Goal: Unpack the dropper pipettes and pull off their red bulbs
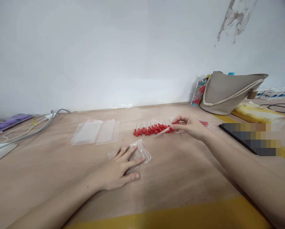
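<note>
Many red-tipped sticks (152, 128) lie in a row at mid-frame; at their right end the right hand (189, 127) pinches one by its red tip. Left of centre, below them, the left hand (123, 163) rests flat, fingers spread, on a bag (141, 149).

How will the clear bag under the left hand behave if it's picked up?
The bag looks like thin, wrinkled film, so it would probably flop rather than hold its shape. It seems nearly flat, so it's likely very light. Its glossy surface may make it slippery, though the left hand, spread over it, probably resists sliding.
</note>
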`<state>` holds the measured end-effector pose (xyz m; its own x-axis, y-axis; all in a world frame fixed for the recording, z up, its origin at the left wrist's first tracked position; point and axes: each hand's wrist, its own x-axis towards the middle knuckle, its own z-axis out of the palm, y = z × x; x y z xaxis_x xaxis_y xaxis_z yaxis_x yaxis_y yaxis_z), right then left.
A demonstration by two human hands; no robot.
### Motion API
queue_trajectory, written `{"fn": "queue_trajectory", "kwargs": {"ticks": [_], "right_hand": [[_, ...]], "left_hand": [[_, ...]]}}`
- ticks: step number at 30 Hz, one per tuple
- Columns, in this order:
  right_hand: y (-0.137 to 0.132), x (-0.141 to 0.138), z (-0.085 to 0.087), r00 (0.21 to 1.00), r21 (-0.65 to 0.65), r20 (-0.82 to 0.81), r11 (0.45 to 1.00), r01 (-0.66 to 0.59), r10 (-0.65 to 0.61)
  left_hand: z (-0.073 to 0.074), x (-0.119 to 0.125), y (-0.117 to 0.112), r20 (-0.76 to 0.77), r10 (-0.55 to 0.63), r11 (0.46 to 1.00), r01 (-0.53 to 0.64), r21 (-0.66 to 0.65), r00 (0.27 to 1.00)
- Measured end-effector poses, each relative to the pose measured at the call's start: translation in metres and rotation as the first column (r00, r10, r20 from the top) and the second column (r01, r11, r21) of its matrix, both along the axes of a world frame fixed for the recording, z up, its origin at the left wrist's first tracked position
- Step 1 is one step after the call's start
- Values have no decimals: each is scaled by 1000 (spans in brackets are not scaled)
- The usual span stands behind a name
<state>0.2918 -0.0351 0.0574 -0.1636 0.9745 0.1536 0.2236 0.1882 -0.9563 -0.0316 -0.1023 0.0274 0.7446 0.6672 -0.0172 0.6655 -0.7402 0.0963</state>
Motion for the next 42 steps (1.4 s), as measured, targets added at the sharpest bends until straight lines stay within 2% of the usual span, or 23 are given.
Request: {"fn": "queue_trajectory", "kwargs": {"ticks": [4, 6, 8, 10, 12, 15, 19, 22, 26, 29, 37, 42], "right_hand": [[13, -7, 15, 964, 154, -169, 961, 231, -205], [25, -21, 15, 942, 276, -200, 906, 319, -271], [38, -38, 11, 934, 426, -167, 831, 358, -317], [49, -56, 2, 937, 598, -29, 745, 295, -347], [57, -72, -8, 936, 684, 119, 711, 165, -332], [59, -89, -22, 896, 684, 316, 729, 13, -313], [51, -98, -31, 845, 593, 468, 801, -82, -260], [46, -95, -28, 846, 568, 469, 820, -70, -253], [50, -85, -20, 857, 543, 419, 840, 28, -299], [53, -82, -19, 850, 503, 440, 864, 34, -289], [46, -96, -33, 829, 525, 512, 846, -94, -226], [42, -99, -34, 766, 564, 576, 817, -121, -285]], "left_hand": [[5, 7, 7, 90, 59, 986, -72, 152, 994], [1, 9, 13, 175, 7, 982, -40, 187, 985], [-6, 10, 19, 222, -61, 989, 29, 145, 973], [-13, 9, 22, 237, -83, 996, 72, 55, 968], [-18, 8, 23, 250, -64, 998, 69, -11, 966], [-19, 7, 22, 272, -47, 998, 59, -38, 961], [-16, 8, 21, 288, -42, 997, 61, -55, 957], [-15, 8, 21, 294, -34, 996, 56, -66, 955], [-14, 9, 21, 295, -28, 996, 51, -70, 955], [-14, 9, 20, 299, -30, 996, 54, -72, 954], [-14, 9, 20, 311, -21, 995, 50, -83, 950], [-17, 8, 21, 309, -23, 996, 48, -75, 951]]}}
